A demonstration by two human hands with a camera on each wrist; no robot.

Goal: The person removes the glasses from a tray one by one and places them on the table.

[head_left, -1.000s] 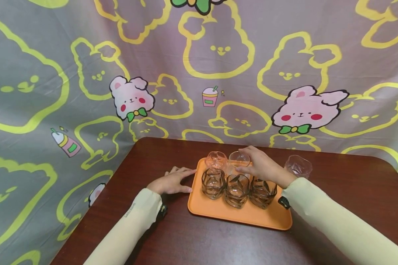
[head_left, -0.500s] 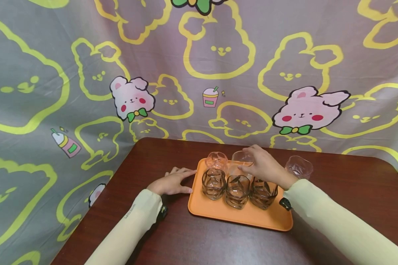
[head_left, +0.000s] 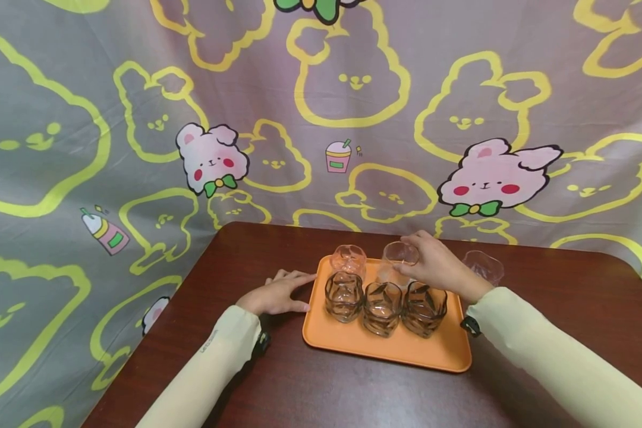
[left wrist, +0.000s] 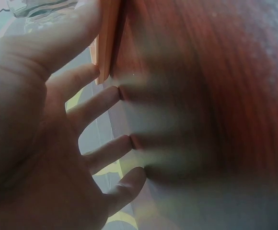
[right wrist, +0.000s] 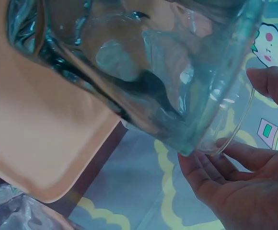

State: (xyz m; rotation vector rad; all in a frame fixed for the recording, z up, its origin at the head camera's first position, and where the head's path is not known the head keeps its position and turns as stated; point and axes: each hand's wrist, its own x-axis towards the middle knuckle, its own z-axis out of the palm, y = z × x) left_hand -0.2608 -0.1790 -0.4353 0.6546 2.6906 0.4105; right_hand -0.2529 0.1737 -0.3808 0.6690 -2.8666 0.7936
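Observation:
My right hand (head_left: pixel 436 264) pinches a clear glass (head_left: pixel 393 254) between thumb and fingers at the back of an orange tray (head_left: pixel 348 342). In the right wrist view, thumb and fingers sit on opposite sides of its rim (right wrist: pixel 247 117). A pinkish glass (head_left: pixel 349 259) stands on the tray to its left. In front are three smoky dark glasses in a row: left (head_left: pixel 344 297), middle (head_left: pixel 383 309) and right (head_left: pixel 424 309). With spread fingers, my left hand (head_left: pixel 275 296) rests at the tray's left edge; in the left wrist view the thumb and index finger meet the tray side (left wrist: pixel 108 43).
Another clear glass (head_left: pixel 484 267) stands on the brown table (head_left: pixel 278 368) to the right of the tray, partly behind my right forearm. A patterned cloth (head_left: pixel 278 71) hangs right behind the table and along its left side.
My right hand has shifted to the right along the back of the tray with the clear glass, widening the gap to the pinkish glass. The left hand stays at the tray's edge.

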